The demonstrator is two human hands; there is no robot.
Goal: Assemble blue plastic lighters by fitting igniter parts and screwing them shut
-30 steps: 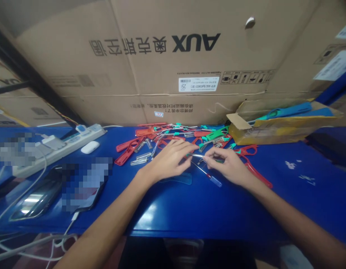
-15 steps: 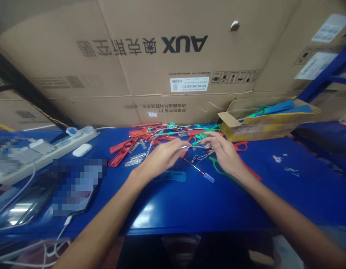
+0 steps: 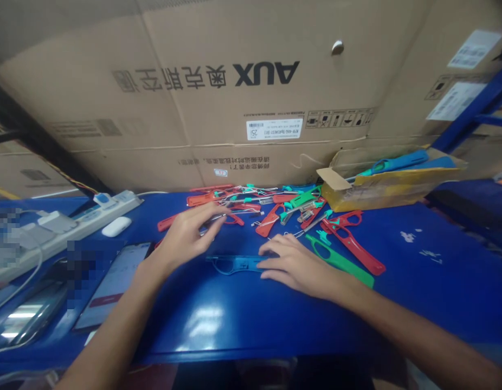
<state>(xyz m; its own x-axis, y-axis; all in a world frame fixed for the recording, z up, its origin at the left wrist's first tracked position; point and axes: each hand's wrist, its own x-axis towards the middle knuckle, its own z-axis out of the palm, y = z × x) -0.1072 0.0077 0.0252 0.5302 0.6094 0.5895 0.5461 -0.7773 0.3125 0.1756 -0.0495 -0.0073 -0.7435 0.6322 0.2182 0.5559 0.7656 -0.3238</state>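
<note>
My left hand (image 3: 190, 233) is bent over the left part of a pile of lighter parts. Its thumb and index finger come close together on a thin silvery metal rod (image 3: 217, 217), partly hidden by the fingers. My right hand (image 3: 302, 265) has its fingers spread at the right end of a blue plastic lighter shell (image 3: 235, 264), which lies flat on the blue table (image 3: 218, 319). The fingertips seem to touch the shell, and its right end is hidden. A green shell half (image 3: 348, 265) lies just beyond my right wrist, beside a red shell (image 3: 356, 250).
Red, green and clear lighter parts, with a red shell (image 3: 271, 219) among them, lie before the large carton (image 3: 194, 124). A small open box (image 3: 381, 192) holds blue shells at the right. A power strip (image 3: 113, 208), white case (image 3: 116, 226) and phone (image 3: 113, 284) are at the left.
My hands have moved apart. The left went leftward from the middle, and the right came down toward me to the blue shell. The purple-handled screwdriver is no longer visible.
</note>
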